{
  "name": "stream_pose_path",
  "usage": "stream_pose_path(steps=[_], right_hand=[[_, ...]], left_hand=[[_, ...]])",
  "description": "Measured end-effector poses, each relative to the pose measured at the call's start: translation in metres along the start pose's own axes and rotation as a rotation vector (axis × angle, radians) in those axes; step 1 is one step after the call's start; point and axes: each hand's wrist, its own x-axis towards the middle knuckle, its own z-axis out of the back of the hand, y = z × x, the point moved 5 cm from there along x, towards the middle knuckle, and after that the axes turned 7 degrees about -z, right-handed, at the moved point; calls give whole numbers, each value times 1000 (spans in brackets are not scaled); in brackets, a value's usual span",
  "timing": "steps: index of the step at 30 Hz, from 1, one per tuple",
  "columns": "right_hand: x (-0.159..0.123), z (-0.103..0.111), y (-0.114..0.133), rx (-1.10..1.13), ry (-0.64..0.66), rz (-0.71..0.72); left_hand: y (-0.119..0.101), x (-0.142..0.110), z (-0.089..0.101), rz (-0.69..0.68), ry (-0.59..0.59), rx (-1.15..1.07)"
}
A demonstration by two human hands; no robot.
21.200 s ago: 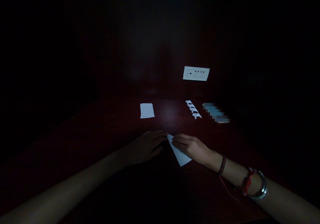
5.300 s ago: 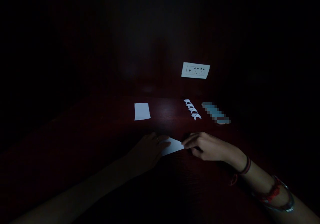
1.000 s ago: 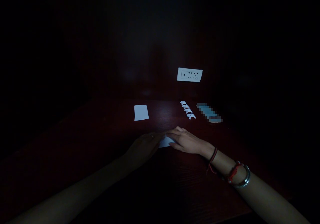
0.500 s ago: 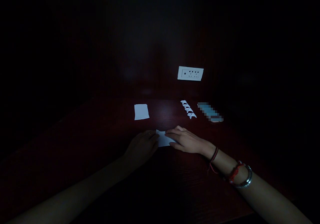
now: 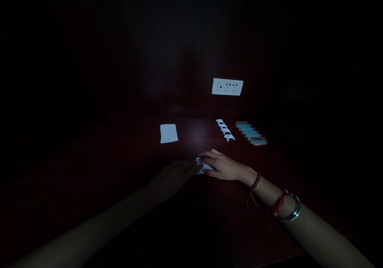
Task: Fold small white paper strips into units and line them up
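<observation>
Fingers of both hands meet on a small piece of folded white paper at the near middle of a dark red table (image 5: 196,142). The right hand (image 5: 224,166) arches over the paper's right part, its thumb at the near side, while the left hand (image 5: 172,176), a ring (image 5: 184,166) on one finger, reaches in from the left, its fingertips on the other end. The gap at each grip is narrow, but whether either hand pinches the folded white paper (image 5: 207,166) or only presses it flat cannot be told in the dim light. The paper lies to the right of the left hand and under the fingers of the right; both touch it, so neither is nearer. What shows runs roughly left to right, though the fingers hide too much to fix its long axis.

Beyond the hands, a stack of white paper (image 5: 169,133) lies on the far left. Small folded pieces (image 5: 225,131) form a slanting row at the far right, beside a phone (image 5: 251,133) with a blurred screen. A white wall socket (image 5: 227,87) sits above them.
</observation>
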Motion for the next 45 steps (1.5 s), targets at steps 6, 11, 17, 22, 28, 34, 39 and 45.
stream_pose_path(steps=[6,11,17,22,28,34,39,45], right_hand=[[-1,1,1,104,6,43],[-1,0,-2,146,1,10],[-1,1,-1,127,8,-4],[-1,1,-4,122,-34,-49],[0,0,-4,121,-39,-12],[0,2,-1,97,-21,33],[1,0,0,111,-22,28],[0,-1,4,44,3,62]], left_hand=[[8,-4,-15,18,-3,-59],[11,-5,-21,34,65,-12],[5,0,-12,28,86,13],[1,2,-6,10,70,16],[2,-1,-7,28,45,54],[5,-2,-5,86,4,59],[6,-1,-2,128,-45,30],[12,-3,-5,196,-71,52]])
